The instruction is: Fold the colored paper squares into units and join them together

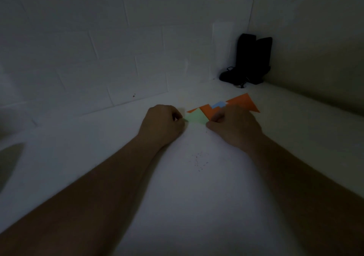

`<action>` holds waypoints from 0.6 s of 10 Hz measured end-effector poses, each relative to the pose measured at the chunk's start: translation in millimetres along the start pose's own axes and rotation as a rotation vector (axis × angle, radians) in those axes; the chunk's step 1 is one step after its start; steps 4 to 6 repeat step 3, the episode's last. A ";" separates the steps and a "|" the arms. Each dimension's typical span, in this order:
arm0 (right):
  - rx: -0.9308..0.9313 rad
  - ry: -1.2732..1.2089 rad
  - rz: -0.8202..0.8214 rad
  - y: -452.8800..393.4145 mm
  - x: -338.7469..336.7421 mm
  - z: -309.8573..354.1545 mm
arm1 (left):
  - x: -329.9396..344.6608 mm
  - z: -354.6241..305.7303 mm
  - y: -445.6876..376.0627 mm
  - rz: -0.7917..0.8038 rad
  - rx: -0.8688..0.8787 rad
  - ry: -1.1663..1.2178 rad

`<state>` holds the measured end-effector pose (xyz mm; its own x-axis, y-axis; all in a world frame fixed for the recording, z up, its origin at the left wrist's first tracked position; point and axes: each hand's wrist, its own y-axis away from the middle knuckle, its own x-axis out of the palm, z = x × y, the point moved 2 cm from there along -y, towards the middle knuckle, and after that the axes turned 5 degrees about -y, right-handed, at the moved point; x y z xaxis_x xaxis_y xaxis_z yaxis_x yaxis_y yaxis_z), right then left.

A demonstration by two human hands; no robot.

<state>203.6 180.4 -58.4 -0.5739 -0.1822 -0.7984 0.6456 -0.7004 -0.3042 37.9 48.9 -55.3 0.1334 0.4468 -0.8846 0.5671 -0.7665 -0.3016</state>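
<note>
The left hand (162,123) curls its grip on the left corner of the green paper (196,116), fingertips apparently pinching or pressing the edge against the white table (177,186); the dim light leaves it unclear which. The right hand (233,126) has its grip pressed together on the green piece's right side, where it meets the orange paper (239,104). The green piece lies flat between the two hands, so both are equally near it. The orange piece runs away up and to the right from the right hand, its long axis slanting toward the far corner, with a small blue paper (218,104) showing on top of it. Judging by this, the next move is a fold or tuck along the green–orange seam. Open table lies toward the person; the wall (98,48) and a black object (250,60) stand well beyond
</note>
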 end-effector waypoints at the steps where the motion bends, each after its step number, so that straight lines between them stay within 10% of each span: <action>1: -0.023 0.013 -0.015 2.8 1.3 0.8 | 0.1 1.0 3.0 -0.046 -0.013 -0.018; 6: 0.047 -0.223 -0.065 11.8 -4.0 -0.2 | -4.1 5.1 6.1 0.025 -0.106 0.049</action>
